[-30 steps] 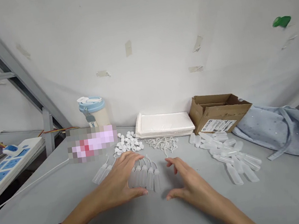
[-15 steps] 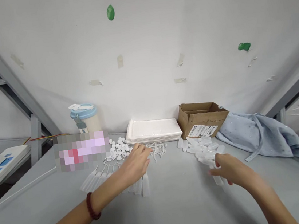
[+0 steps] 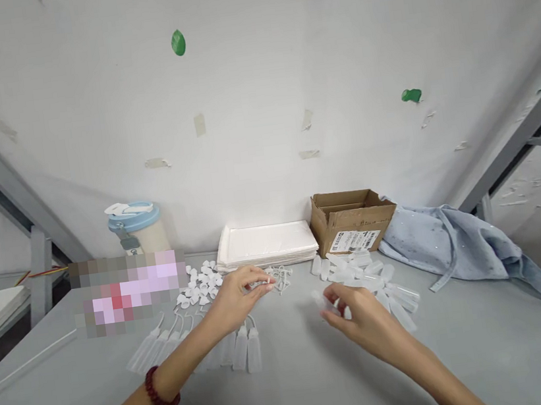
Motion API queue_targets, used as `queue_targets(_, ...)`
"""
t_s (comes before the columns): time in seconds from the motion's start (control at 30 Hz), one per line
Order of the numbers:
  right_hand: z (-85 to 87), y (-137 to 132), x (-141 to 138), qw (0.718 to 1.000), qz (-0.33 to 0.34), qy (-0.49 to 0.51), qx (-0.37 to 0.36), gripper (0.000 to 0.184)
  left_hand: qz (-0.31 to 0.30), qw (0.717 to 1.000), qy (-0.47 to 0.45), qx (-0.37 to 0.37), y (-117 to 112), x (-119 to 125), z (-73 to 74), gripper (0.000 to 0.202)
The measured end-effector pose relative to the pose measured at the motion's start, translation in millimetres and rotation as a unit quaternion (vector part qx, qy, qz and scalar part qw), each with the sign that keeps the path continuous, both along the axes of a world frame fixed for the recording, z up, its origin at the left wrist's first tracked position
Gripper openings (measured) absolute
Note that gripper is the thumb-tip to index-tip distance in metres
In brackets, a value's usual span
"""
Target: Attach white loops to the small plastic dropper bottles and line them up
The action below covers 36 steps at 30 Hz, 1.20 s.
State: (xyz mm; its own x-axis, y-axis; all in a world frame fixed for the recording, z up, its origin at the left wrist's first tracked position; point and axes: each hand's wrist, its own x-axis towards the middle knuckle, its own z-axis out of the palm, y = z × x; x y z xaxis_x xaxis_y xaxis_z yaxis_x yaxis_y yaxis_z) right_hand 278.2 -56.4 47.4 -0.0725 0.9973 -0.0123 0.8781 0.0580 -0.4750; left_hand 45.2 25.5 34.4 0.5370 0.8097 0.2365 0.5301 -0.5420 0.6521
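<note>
My left hand [image 3: 243, 294] pinches a thin white tube [image 3: 269, 281] at the edge of a small pile of similar bent tubes [image 3: 283, 275]; most of the held one is hidden. Between the fingertips of my right hand [image 3: 359, 313] is a small translucent plastic bottle [image 3: 322, 302], raised over the table. Behind that hand lies a heap of loose translucent bottles [image 3: 402, 296]. Under and beside my left forearm, a row of bottles [image 3: 253, 351] lies side by side, several with thin bent tubes at their tops. White caps [image 3: 200, 285] are scattered left of my left hand.
A stack of white packets [image 3: 265, 239] lies against the wall, with an open cardboard box [image 3: 353, 221] to its right. Light blue cloth [image 3: 419, 239] is at the right. A blue-lidded cup [image 3: 139, 228] and a blurred-out pink item [image 3: 137, 290] stand at the left.
My right hand has moved left, away from the bottle heap, and now carries a bottle. My left hand's fingers have closed on a tube at the pile. The view has shifted slightly.
</note>
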Motion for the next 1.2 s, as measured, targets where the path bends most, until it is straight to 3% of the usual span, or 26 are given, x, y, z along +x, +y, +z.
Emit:
queue_targets(0.1,-6.3,6,-28,0.994,0.056,0.082,0.043,0.012,-0.004,0.979,-0.140,-0.151,-14,-8,4.7,0.023)
queue_targets(0.2,-17.7,11,-49,0.986,0.086,0.112,0.084,0.013,-0.003,0.943,-0.203,-0.265,-24,-14,3.9,0.025)
queue_targets(0.3,-29.5,12,-57,0.980,0.091,0.128,0.122,0.017,0.007,0.922,-0.226,-0.314,-28,-20,1.7,0.028)
queue_targets(0.43,-39.2,9,-56,0.975,0.100,0.143,0.139,0.021,0.011,0.909,-0.259,-0.326,-29,-22,4.0,0.028)
queue_targets(0.63,-42.3,2,-57,0.973,0.112,0.151,0.131,0.025,0.024,0.935,-0.217,-0.280,-34,-15,7.8,0.028)
queue_targets(0.87,-48.6,-3,-58,0.975,0.112,0.156,0.107,0.038,0.015,0.935,-0.212,-0.283,-37,-11,0.7,0.030)
queue_targets(1.0,-43.4,-6,-60,0.962,0.128,0.218,0.099,0.037,-0.002,0.947,-0.193,-0.255,-42,-10,2.1,0.029)
queue_targets(1.1,-35.3,-7,-63,0.929,0.088,0.359,0.015,0.030,-0.010,0.983,-0.139,-0.122,-48,-8,-1.8,0.020)
queue_targets(1.2,-29.9,-6,-66,0.852,0.055,0.512,-0.096,0.029,-0.029,0.994,-0.073,0.071,-56,-6,-11.2,0.023)
